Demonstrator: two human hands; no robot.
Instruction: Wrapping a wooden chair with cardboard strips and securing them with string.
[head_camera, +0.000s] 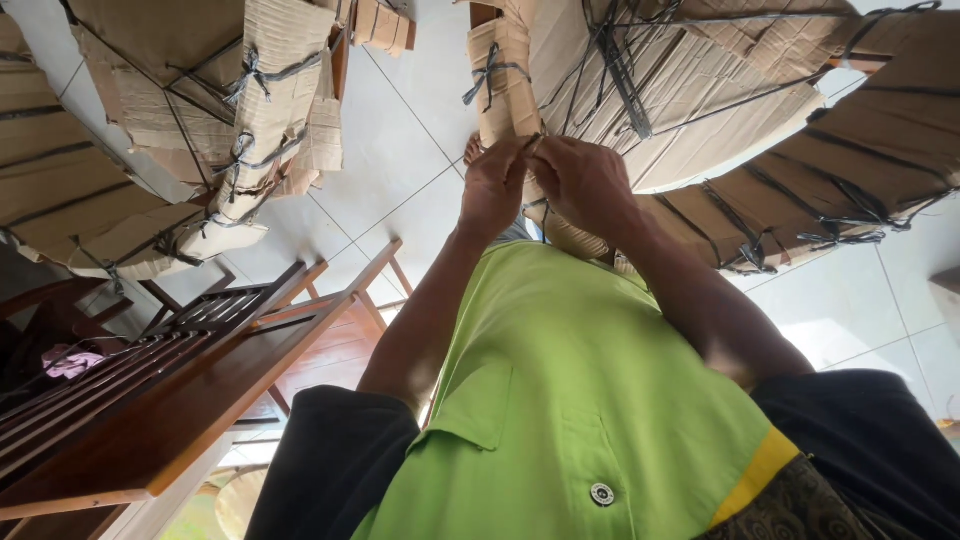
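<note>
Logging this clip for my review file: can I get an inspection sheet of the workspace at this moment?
Surface: white tiled floor, with bundles lying on it.
Job's things: cardboard bundle of flattened sheets, and a thin dark strap at its near edge.
Clutter: more tied cardboard stacks to the left, and a pink cloth on the wooden slats.
Hands: left hand and right hand are close together, both pinching the strap.
Cables: nothing seen.
Surroundings: wooden slatted furniture on the left.
</note>
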